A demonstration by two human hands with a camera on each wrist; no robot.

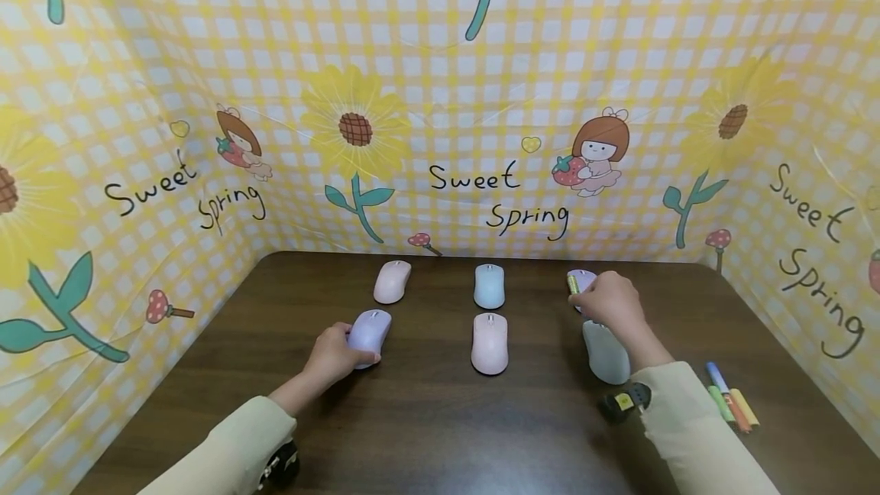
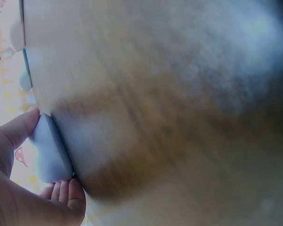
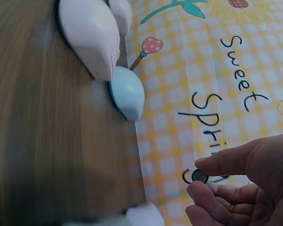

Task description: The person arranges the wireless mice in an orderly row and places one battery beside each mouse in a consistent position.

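My left hand [image 1: 333, 358] holds a lilac computer mouse [image 1: 369, 333] on the dark table, thumb along one side and fingertips at the other. The left wrist view shows the same grip around the mouse [image 2: 55, 153]. Between thumb and forefinger, my right hand [image 1: 612, 299] pinches a small yellow-green battery [image 1: 574, 283]; its round metallic end [image 3: 200, 176] faces the right wrist camera. Behind that hand lies another lilac mouse [image 1: 583, 278], partly hidden by the fingers. A grey-green mouse [image 1: 606, 357] sits below the right hand, partly covered by the wrist.
Mid-table, a light blue mouse [image 1: 490, 286] stands behind a pale pink mouse [image 1: 490, 344]. Another pink mouse [image 1: 393, 282] sits at the back left. Several coloured batteries [image 1: 732, 397] lie together on the right. A checked cloth [image 1: 440, 113] surrounds the table's back and sides.
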